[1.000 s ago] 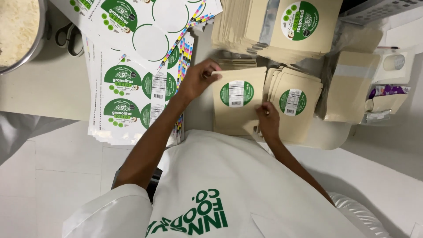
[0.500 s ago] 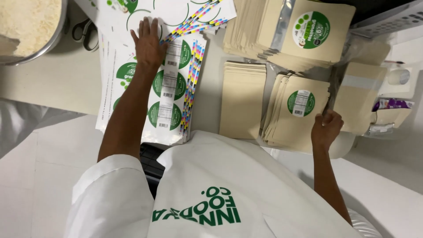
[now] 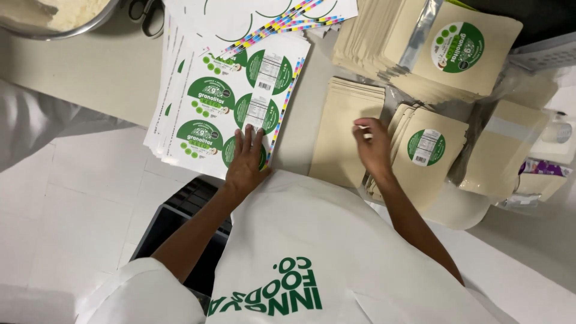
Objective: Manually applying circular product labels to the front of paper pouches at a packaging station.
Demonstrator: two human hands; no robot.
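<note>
Steel gleams at the upper left of the frame, where a metal bowl (image 3: pixel 66 21) of pale crumbly stuff sits on the beige surface (image 3: pixel 90 78), with scissors (image 3: pixel 146 11) just beside it at the top edge. Moving right, a fanned stack of white label sheets (image 3: pixel 231 96) carries round green stickers, and the left hand (image 3: pixel 247 161) lies flat on the lowest sheet, fingers spread wide over a green sticker (image 3: pixel 243 153) at the sheet's near edge, holding nothing. Right of centre, a plain kraft pouch (image 3: pixel 342 138) lies flat with no label on it, and the right hand (image 3: pixel 373 146) hovers over its right edge, fingers curled narrow; something small and pale shows at the fingertips, too small to tell what. Just right of that hand, a stack of labelled pouches (image 3: pixel 427 157) shows a round green sticker on top. Upper right, a bigger pile of kraft pouches (image 3: pixel 432 54) rests fanned out, one green-labelled pouch on top.
</note>
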